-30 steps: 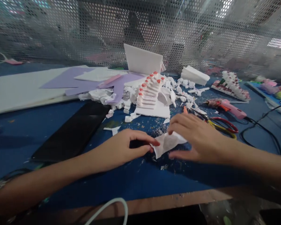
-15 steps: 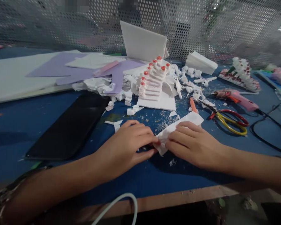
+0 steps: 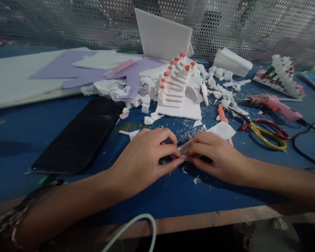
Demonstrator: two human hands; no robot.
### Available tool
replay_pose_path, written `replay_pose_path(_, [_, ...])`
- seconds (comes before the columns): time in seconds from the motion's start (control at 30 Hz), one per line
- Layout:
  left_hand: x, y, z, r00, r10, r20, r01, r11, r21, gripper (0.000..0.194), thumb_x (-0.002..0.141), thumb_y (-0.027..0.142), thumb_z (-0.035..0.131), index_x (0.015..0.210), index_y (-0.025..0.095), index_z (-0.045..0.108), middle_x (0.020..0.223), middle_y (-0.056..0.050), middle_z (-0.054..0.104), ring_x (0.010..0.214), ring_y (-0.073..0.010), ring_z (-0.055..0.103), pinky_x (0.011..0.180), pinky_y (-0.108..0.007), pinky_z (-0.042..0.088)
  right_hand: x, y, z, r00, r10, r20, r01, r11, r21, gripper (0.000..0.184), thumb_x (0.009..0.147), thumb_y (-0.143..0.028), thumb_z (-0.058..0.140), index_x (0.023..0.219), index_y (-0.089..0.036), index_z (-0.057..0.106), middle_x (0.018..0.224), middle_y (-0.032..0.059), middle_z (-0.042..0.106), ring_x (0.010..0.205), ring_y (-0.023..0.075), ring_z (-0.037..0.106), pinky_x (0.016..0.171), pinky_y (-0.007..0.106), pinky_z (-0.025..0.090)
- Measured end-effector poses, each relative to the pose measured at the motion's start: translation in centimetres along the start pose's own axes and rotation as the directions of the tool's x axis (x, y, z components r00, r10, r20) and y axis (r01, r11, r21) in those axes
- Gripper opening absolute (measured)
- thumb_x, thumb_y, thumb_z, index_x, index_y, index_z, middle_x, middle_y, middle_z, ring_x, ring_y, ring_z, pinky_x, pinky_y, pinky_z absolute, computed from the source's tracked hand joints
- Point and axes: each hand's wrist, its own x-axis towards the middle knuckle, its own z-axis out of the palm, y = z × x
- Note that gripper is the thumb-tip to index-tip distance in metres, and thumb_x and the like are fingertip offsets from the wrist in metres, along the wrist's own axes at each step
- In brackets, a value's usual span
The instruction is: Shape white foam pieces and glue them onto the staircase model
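1. Left hand (image 3: 144,157) and right hand (image 3: 212,155) are both pinched shut on the white paper piece (image 3: 222,130) — low over the blue table (image 3: 28,140).
2. Fold is best pressed flat, edges kept aligned — grip light, since thin paper likely tears.

Mostly hidden under the left hand (image 3: 144,154) and right hand (image 3: 212,155): the white paper piece (image 3: 222,130), its near end out of sight. Cut off at the right edge: black cable (image 3: 304,154). Blurred behind the perforated metal screen (image 3: 68,21): indistinct shapes.
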Motion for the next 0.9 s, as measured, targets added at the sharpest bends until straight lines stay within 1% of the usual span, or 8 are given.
replay_pose_path(0.1, [0.19,-0.07,0.12,0.999,-0.041,0.006,0.041,0.999,-0.024,0.02,0.081,0.032,0.05,0.073,0.021,0.064,0.086,-0.002,0.056,0.071,-0.0137,0.051,0.067,-0.03,0.031,0.05,-0.04,0.07,0.999,0.039,-0.016,-0.039,0.999,0.028,0.014,0.083,-0.019,0.044,0.075,-0.013,0.054,0.073,0.0034,0.05,0.069,0.0114,0.045,0.062,0.023,0.035])
replay_pose_path(0.17, [0.33,-0.09,0.17,0.998,-0.053,0.023,0.054,0.998,-0.038,0.02,0.081,0.032,0.049,0.074,0.02,0.063,0.086,-0.002,0.055,0.071,-0.0134,0.051,0.067,-0.03,0.032,0.09,-0.04,0.2,0.999,0.042,-0.027,-0.041,0.999,0.032,0.011,0.08,-0.017,0.046,0.073,-0.014,0.053,0.072,0.0026,0.049,0.068,0.0113,0.045,0.062,0.023,0.034])
replay_pose_path(0.27, [0.45,-0.05,0.19,0.998,-0.056,0.03,0.057,0.997,-0.042,0.022,0.082,0.032,0.046,0.073,0.019,0.063,0.087,-0.003,0.055,0.071,-0.0133,0.051,0.068,-0.029,0.033,0.15,-0.06,0.41,0.998,0.035,-0.055,-0.033,0.999,0.036,0.006,0.076,-0.015,0.049,0.071,-0.015,0.052,0.071,0.0016,0.05,0.068,0.0115,0.044,0.063,0.023,0.033])
replay_pose_path(0.37, [0.49,-0.01,0.2,0.998,-0.054,0.028,0.055,0.997,-0.054,0.023,0.083,0.031,0.045,0.073,0.019,0.062,0.088,-0.003,0.055,0.071,-0.0132,0.051,0.069,-0.029,0.033,0.2,-0.2,0.45,0.998,0.039,-0.059,-0.036,0.998,0.047,0.005,0.073,-0.014,0.05,0.069,-0.015,0.052,0.071,0.0008,0.049,0.067,0.0112,0.044,0.063,0.024,0.033])
replay_pose_path(0.43, [0.5,-0.02,0.22,0.998,-0.043,0.043,0.046,0.997,-0.068,0.022,0.082,0.03,0.046,0.074,0.019,0.063,0.088,-0.003,0.054,0.071,-0.013,0.051,0.069,-0.029,0.033,0.26,-0.34,0.36,0.997,0.058,-0.048,-0.055,0.997,0.057,0.005,0.074,-0.016,0.051,0.069,-0.015,0.052,0.071,0.0009,0.05,0.068,0.0113,0.045,0.064,0.024,0.033])
replay_pose_path(0.57, [0.48,-0.11,0.26,0.998,-0.01,0.06,0.015,0.996,-0.088,0.018,0.081,0.029,0.049,0.074,0.021,0.064,0.089,-0.002,0.054,0.074,-0.0132,0.051,0.07,-0.029,0.033,0.38,-0.5,0.23,0.993,0.108,-0.044,-0.105,0.992,0.065,0.016,0.08,-0.024,0.048,0.069,-0.014,0.054,0.07,0.0019,0.05,0.068,0.0116,0.046,0.065,0.024,0.034])
replay_pose_path(0.7, [0.46,-0.03,0.27,0.998,-0.049,0.026,0.051,0.994,-0.095,0.017,0.079,0.029,0.051,0.073,0.02,0.064,0.087,-0.001,0.054,0.072,-0.0129,0.051,0.07,-0.028,0.033,0.41,-0.3,0.48,0.995,0.092,-0.045,-0.091,0.995,0.028,0.015,0.08,-0.019,0.045,0.071,-0.014,0.054,0.07,0.0025,0.05,0.068,0.0119,0.046,0.064,0.025,0.033])
replay_pose_path(0.9, [0.58,0.16,0.29,0.998,-0.067,0.012,0.067,0.997,-0.031,0.015,0.077,0.028,0.052,0.068,0.018,0.059,0.085,-0.001,0.055,0.074,-0.0144,0.052,0.072,-0.031,0.031,0.5,-0.13,0.85,0.994,0.086,-0.063,-0.085,0.996,0.021,0.009,0.074,-0.017,0.05,0.066,-0.015,0.051,0.068,0.0008,0.049,0.067,0.0112,0.045,0.063,0.024,0.032])
